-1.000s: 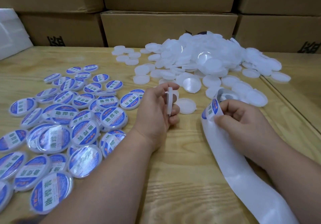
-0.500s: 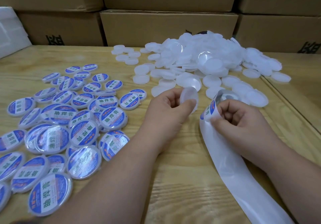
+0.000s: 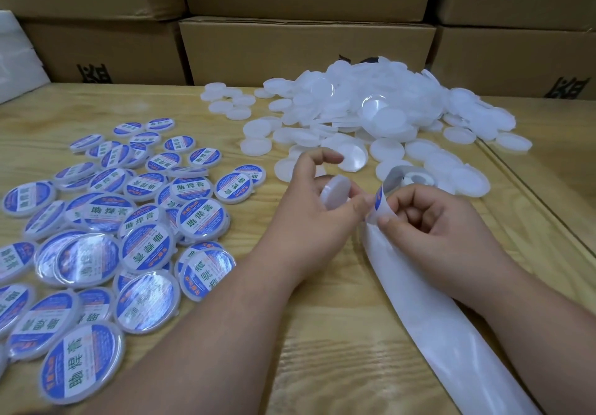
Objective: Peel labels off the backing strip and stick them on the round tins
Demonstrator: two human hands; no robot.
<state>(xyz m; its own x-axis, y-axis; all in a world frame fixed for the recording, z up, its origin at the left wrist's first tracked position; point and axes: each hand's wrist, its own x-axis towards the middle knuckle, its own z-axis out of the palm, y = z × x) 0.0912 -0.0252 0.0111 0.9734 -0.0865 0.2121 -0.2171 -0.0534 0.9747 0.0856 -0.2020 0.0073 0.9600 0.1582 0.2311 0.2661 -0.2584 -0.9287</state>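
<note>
My left hand [image 3: 311, 203] holds a plain white round tin [image 3: 335, 192] tilted on edge, its thumb reaching toward the blue and white label [image 3: 379, 200]. That label curls up from the top of the white backing strip [image 3: 429, 311], which runs down to the lower right. My right hand [image 3: 432, 224] pinches the strip just below the label, fingers curled. The label roll [image 3: 411, 177] lies just behind my right hand. A heap of unlabelled white tins [image 3: 380, 115] sits at the back centre. Several labelled tins [image 3: 135, 221] cover the left of the wooden table [image 3: 322, 334].
Stacked cardboard boxes [image 3: 306, 50] form a wall along the table's far edge. A white foam piece [image 3: 16, 57] leans at the far left. A seam [image 3: 522, 195] between table boards runs diagonally on the right.
My left hand carried the white tin rightward until it is close to the label. My right hand kept hold of the strip with the label's edge lifted.
</note>
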